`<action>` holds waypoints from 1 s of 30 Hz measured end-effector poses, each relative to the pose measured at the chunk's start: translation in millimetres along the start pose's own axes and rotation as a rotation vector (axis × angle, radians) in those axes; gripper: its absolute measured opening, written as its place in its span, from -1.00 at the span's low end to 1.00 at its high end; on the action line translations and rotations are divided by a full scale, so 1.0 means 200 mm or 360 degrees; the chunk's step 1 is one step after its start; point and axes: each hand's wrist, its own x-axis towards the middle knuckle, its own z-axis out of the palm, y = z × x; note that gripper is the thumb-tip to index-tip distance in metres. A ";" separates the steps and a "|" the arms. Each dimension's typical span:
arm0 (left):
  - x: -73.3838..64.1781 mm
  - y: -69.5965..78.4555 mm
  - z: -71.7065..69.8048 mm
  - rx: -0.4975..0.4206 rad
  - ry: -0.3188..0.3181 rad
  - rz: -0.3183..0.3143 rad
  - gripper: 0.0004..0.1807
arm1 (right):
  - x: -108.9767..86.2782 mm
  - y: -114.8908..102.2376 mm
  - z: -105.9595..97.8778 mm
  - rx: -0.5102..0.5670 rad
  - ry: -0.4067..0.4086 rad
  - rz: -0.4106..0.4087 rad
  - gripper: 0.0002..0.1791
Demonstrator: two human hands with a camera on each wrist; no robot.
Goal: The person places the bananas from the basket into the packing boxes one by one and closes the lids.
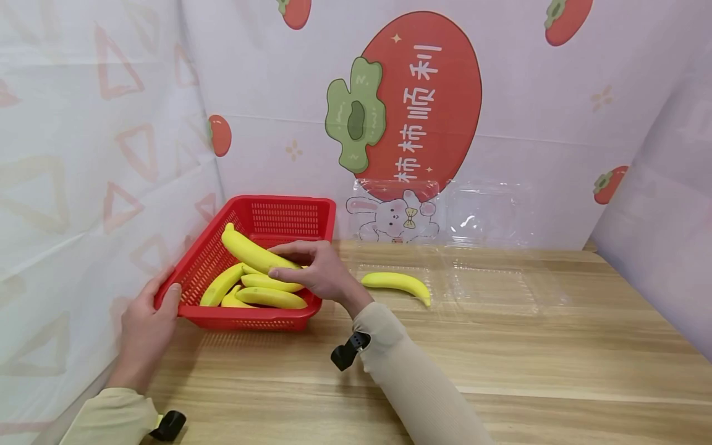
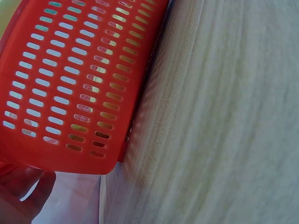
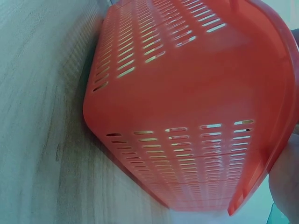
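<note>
Basket (image 1: pixel 239 313): red, on the table (image 1: pixel 528 383), left side; loose bananas (image 1: pixel 271 298) heaped toward its near end.
Left hand (image 1: pixel 147 324): fingers gripped the rim at the near left corner, thumb over the top; probably to steady the basket while the other hand worked inside.
Left arm: short reach up from the lower left.
Held banana (image 1: pixel 250 250): slanted above the heap, free end raised to the upper left.
Right hand (image 1: pixel 319 269): fingers round the lower right end, thumb on the near side; an end grip likely kept the rest clear of the heap.
Right arm: came in from the lower right, hand across the basket's right rim; the right wrist view did not show the fingertips.
Lone banana (image 1: pixel 397 282): seemed to lie in the left box (image 1: pixel 384 188), tip toward the near right.
Right box (image 1: pixel 489 213): clear, lid upright, presumably to leave the base open.
</note>
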 end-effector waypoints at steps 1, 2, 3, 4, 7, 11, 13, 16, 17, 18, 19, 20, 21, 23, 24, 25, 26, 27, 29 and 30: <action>0.00 0.00 0.00 0.0005 0.0000 0.0000 -0.28 | 0.00 0.00 0.00 0.0002 0.0011 0.0001 -0.53; 0.00 0.00 0.00 0.0009 0.0000 0.0000 -0.27 | 0.00 0.00 0.00 0.0006 0.0021 0.0002 -0.53; 0.00 0.00 0.00 0.0016 0.0000 0.0003 -0.27 | 0.00 0.00 0.00 0.0009 0.0031 0.0001 -0.53; 0.00 0.00 0.00 0.0016 0.0001 0.0007 -0.27 | -0.01 0.01 0.00 0.0015 0.0041 -0.0002 -0.53; 0.00 0.00 0.00 0.0026 0.0001 0.0014 -0.28 | -0.01 0.01 0.00 0.0028 0.0064 -0.0015 -0.54; 0.00 0.00 -0.01 0.0021 -0.0004 0.0014 -0.28 | -0.01 0.01 0.00 0.0041 0.0085 -0.0030 -0.55; -0.01 0.00 -0.01 0.0025 -0.0006 0.0016 -0.28 | -0.02 0.01 0.00 0.0045 0.0093 -0.0031 -0.54; -0.01 0.00 -0.01 0.0015 -0.0007 0.0015 -0.28 | -0.02 0.01 0.00 0.0050 0.0104 -0.0037 -0.54; -0.01 0.00 0.00 0.0014 -0.0005 0.0013 -0.28 | -0.02 0.01 0.00 0.0050 0.0106 -0.0042 -0.54; 0.00 0.00 0.00 0.0012 -0.0004 0.0012 -0.28 | -0.02 0.01 0.00 0.0050 0.0108 -0.0048 -0.54; 0.00 0.00 0.00 0.0004 -0.0005 0.0010 -0.27 | -0.02 0.02 0.00 0.0049 0.0111 -0.0053 -0.54; 0.00 0.01 0.00 -0.0004 -0.0005 0.0012 -0.28 | -0.02 0.02 0.00 0.0047 0.0115 -0.0058 -0.54; 0.00 0.01 0.01 -0.0006 -0.0004 0.0013 -0.28 | -0.02 0.02 0.00 0.0047 0.0119 -0.0062 -0.54; 0.00 0.01 0.01 -0.0007 0.0005 0.0017 -0.29 | -0.02 0.03 0.00 0.0042 0.0128 -0.0072 -0.54; 0.00 0.00 0.01 -0.0016 0.0007 0.0017 -0.29 | -0.02 0.03 0.00 0.0039 0.0131 -0.0080 -0.54; 0.00 0.00 0.01 -0.0021 0.0009 0.0021 -0.30 | -0.02 0.03 0.00 0.0036 0.0132 -0.0086 -0.54; 0.00 0.00 0.01 -0.0011 0.0012 0.0024 -0.30 | -0.02 0.03 0.00 0.0032 0.0133 -0.0096 -0.54; 0.00 -0.01 0.00 -0.0005 0.0011 0.0025 -0.30 | -0.02 0.03 0.00 0.0029 0.0132 -0.0105 -0.54; 0.00 -0.01 0.00 0.0003 0.0011 0.0029 -0.29 | -0.02 0.04 0.00 0.0019 0.0126 -0.0111 -0.54; 0.00 -0.01 0.00 0.0007 0.0007 0.0032 -0.29 | -0.02 0.04 0.00 0.0016 0.0123 -0.0109 -0.54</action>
